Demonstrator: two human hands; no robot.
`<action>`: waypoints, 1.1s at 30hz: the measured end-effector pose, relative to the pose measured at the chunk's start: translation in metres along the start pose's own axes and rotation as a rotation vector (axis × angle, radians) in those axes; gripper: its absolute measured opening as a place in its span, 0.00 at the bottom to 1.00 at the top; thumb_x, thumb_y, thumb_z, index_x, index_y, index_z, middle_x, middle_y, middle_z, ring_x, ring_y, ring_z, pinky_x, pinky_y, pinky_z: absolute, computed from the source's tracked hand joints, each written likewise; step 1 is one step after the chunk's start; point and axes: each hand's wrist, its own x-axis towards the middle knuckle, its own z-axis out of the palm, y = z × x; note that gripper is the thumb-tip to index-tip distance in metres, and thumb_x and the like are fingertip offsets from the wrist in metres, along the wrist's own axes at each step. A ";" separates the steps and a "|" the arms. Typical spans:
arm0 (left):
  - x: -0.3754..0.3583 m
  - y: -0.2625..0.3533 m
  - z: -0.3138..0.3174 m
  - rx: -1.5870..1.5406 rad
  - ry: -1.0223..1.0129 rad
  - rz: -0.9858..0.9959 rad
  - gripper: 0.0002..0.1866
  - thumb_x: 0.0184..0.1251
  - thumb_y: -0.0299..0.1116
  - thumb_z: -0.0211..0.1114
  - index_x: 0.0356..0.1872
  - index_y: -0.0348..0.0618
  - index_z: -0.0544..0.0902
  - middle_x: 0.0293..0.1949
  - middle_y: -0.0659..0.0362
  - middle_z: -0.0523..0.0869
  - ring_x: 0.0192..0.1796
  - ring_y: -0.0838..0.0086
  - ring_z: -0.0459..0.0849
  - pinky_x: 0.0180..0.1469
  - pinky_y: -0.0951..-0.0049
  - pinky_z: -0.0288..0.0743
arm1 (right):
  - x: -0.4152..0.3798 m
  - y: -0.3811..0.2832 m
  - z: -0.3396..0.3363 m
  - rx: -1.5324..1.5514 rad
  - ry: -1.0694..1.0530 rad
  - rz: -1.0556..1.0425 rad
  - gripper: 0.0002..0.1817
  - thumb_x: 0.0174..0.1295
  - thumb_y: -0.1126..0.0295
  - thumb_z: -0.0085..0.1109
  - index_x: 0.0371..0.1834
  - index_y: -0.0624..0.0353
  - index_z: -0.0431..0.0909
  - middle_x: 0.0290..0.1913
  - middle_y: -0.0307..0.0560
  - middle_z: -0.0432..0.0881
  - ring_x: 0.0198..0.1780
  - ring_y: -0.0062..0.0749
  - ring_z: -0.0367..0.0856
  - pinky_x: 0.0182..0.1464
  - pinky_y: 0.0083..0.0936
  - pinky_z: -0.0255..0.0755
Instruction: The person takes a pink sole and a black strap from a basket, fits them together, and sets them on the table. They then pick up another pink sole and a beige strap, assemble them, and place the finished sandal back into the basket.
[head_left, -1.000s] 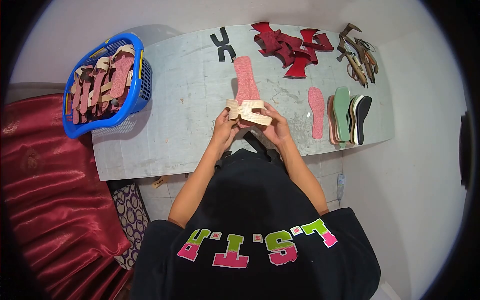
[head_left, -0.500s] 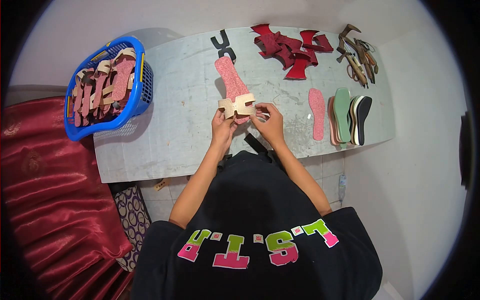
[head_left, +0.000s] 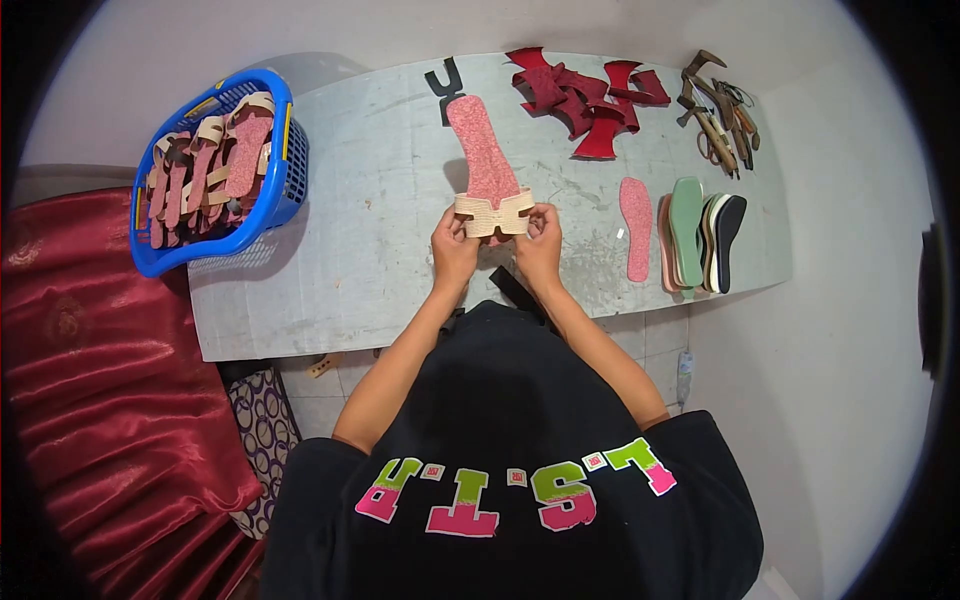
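Observation:
A sandal (head_left: 484,150) with a pink speckled sole and a cream woven strap (head_left: 494,217) is held up over the table in front of me. Its heel end points away and the strap end faces my body. My left hand (head_left: 455,250) grips the left side of the strap, thumb and fingers closed on it. On the opposite side my right hand (head_left: 539,250) pinches the strap's right edge. The toe end of the sole is mostly hidden behind the strap. Black cut-out pieces (head_left: 443,78) lie just beyond the heel.
A blue basket (head_left: 270,225) of similar sandals stands at the table's left end. Dark red strap pieces (head_left: 575,100) are heaped at the back. To the right lie a pink sole (head_left: 636,228), stacked soles (head_left: 685,230) and hand tools (head_left: 715,110). A black strip (head_left: 512,288) is near the front edge.
The sandal has shifted slightly right and away from me, and its strap sits straighter. Both hands have moved with it, and my right fingers have closed in on the strap edge.

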 end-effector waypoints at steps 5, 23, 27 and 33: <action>0.000 -0.004 0.002 0.011 -0.056 -0.002 0.25 0.64 0.16 0.62 0.63 0.33 0.72 0.57 0.54 0.81 0.56 0.70 0.84 0.55 0.72 0.83 | -0.001 0.006 -0.004 0.321 0.094 0.267 0.23 0.56 0.91 0.56 0.45 0.56 0.58 0.48 0.52 0.77 0.48 0.33 0.82 0.44 0.25 0.79; -0.002 -0.010 -0.013 0.077 -0.159 -0.051 0.36 0.58 0.14 0.67 0.70 0.33 0.67 0.58 0.51 0.81 0.58 0.69 0.83 0.57 0.72 0.81 | 0.014 -0.020 -0.038 0.318 -0.084 0.694 0.11 0.63 0.73 0.54 0.47 0.63 0.78 0.41 0.44 0.83 0.34 0.22 0.78 0.33 0.18 0.69; -0.007 0.000 -0.013 0.122 -0.258 -0.030 0.36 0.57 0.16 0.65 0.70 0.33 0.66 0.59 0.52 0.81 0.59 0.67 0.82 0.58 0.69 0.80 | 0.015 -0.011 -0.048 0.185 -0.107 0.652 0.08 0.62 0.75 0.55 0.42 0.62 0.80 0.34 0.40 0.84 0.29 0.18 0.76 0.29 0.17 0.66; -0.001 0.012 -0.018 -0.009 -0.170 -0.460 0.25 0.64 0.28 0.56 0.65 0.41 0.75 0.58 0.60 0.80 0.50 0.73 0.81 0.51 0.70 0.78 | 0.020 -0.013 -0.059 0.079 -0.077 0.605 0.09 0.60 0.76 0.56 0.41 0.63 0.83 0.31 0.39 0.84 0.28 0.17 0.76 0.29 0.17 0.65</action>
